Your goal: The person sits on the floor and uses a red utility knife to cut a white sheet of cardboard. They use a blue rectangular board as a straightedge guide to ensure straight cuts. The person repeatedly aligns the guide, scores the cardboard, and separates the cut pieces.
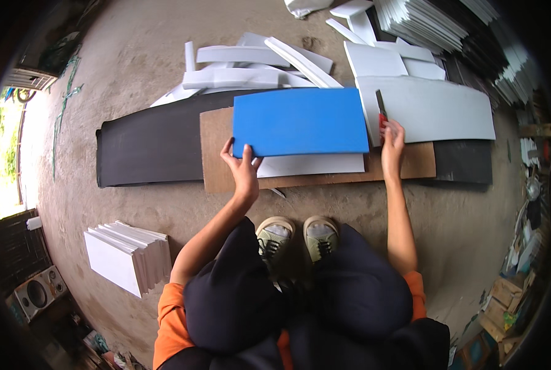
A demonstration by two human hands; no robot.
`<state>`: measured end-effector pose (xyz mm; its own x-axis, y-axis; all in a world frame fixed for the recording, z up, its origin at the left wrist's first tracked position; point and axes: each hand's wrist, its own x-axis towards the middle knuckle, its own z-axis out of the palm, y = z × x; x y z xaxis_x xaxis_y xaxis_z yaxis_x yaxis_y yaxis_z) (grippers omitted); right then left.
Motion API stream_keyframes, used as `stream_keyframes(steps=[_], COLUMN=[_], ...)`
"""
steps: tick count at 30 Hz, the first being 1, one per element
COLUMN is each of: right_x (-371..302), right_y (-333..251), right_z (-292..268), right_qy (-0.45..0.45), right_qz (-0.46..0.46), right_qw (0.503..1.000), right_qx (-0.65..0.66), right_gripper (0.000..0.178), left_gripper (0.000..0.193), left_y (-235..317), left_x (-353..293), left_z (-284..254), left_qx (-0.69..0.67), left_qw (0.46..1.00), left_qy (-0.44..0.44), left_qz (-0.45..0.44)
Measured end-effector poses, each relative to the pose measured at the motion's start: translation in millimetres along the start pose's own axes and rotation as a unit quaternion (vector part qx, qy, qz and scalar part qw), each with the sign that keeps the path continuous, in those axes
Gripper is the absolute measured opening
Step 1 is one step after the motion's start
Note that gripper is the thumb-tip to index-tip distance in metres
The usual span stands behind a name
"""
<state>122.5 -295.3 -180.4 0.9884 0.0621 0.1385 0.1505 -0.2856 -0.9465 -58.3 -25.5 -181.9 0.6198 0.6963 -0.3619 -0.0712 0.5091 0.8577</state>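
My left hand (244,169) grips the lower left corner of a blue rectangular board (300,122), thumb on its face and fingers at its edge. Under the blue board, a white foam sheet (312,164) shows along the near side. Both rest over a brown board (217,148), which lies on long black sheets (149,142). To the right, my right hand (392,139) is closed on a red-handled utility knife (382,117), its dark blade pointing away from me. The knife is above the left end of a large white sheet (429,108).
White foam strips and offcuts (244,77) lie heaped beyond the boards. Tall stacks of white sheets (420,24) stand at the far right. A bundle of white panels (127,259) sits on the floor at my left. A speaker (38,293) stands at the left edge.
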Motion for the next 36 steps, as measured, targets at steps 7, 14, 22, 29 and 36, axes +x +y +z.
stream_keyframes(steps=[7, 14, 22, 29, 36], right_x=[-36, -36, -36, -40, -47], right_y=[5, 5, 3, 9, 13], right_z=[16, 21, 22, 25, 23], right_qy=[-0.101, -0.066, -0.085, -0.075, -0.063], right_qz=[0.006, 0.009, 0.012, 0.021, -0.008], right_qw=[0.994, 0.993, 0.988, 0.988, 0.991], right_qx=[-0.048, -0.099, -0.128, -0.136, -0.119], right_gripper=[0.038, 0.045, 0.051, 0.053, 0.051], left_gripper=[0.055, 0.066, 0.067, 0.064, 0.053], left_y=[-23, -17, -15, -23, 21], left_x=[-30, -8, -8, 18, 14], left_z=[-13, -22, -17, -31, 11], left_qx=[0.429, 0.525, 0.567, 0.467, 0.341], left_qw=[0.901, 0.844, 0.816, 0.882, 0.936], left_qy=[0.013, -0.046, -0.068, -0.057, -0.086], left_qz=[0.068, 0.098, 0.087, 0.034, -0.034])
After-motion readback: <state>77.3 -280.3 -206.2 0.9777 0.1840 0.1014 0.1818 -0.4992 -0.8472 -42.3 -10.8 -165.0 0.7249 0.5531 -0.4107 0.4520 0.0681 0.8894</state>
